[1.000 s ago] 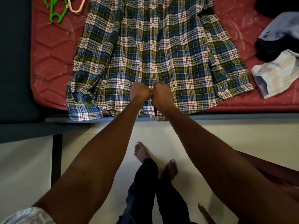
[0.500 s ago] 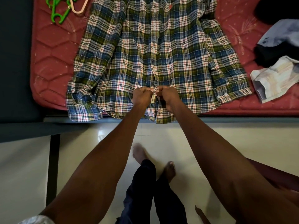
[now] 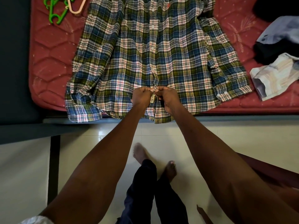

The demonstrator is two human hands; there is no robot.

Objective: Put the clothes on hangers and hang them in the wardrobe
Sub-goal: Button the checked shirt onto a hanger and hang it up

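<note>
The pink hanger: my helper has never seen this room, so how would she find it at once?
Start at the red mattress and go to its far left corner, beyond the plaid shirt. There the pink hanger lies beside green hangers; it alone is pale pink.

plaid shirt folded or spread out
Spread: the plaid shirt lies flat, front up, on the mattress, sleeves out to the sides, hem over the edge.
</note>
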